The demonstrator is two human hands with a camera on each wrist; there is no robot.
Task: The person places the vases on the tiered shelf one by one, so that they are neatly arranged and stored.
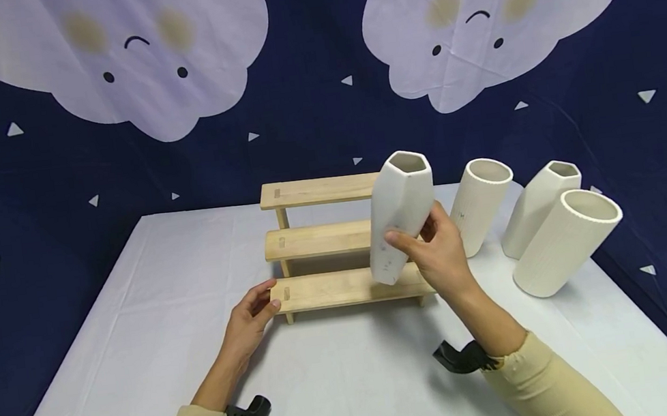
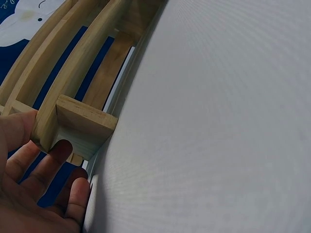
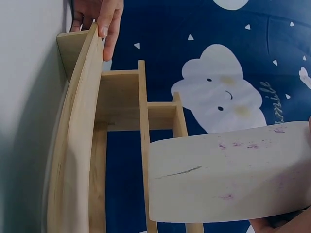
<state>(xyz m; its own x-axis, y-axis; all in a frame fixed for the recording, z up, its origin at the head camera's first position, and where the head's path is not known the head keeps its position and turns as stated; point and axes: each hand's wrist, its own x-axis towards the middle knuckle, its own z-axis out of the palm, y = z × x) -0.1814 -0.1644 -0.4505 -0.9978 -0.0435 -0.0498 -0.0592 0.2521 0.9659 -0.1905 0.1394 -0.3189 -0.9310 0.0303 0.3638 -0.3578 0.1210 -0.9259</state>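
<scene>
My right hand (image 1: 443, 257) grips a white faceted vase (image 1: 401, 204) by its side, thumb on the near face. The vase tilts slightly, its mouth up, and overlaps the right part of a three-step wooden display stand (image 1: 330, 289). In the right wrist view, pinkish marks and a dark line show on the vase (image 3: 223, 177). My left hand (image 1: 249, 322) pinches the left end of the stand's lowest step. In the left wrist view, the thumb lies on the board's top and the fingers (image 2: 60, 151) curl below its end.
To the right stand a round white vase (image 1: 482, 201), a second faceted vase (image 1: 534, 212) and another round vase (image 1: 563, 243) at the front. A white cloth (image 1: 157, 338) covers the table. Behind hangs a dark blue curtain (image 1: 310, 111) with clouds.
</scene>
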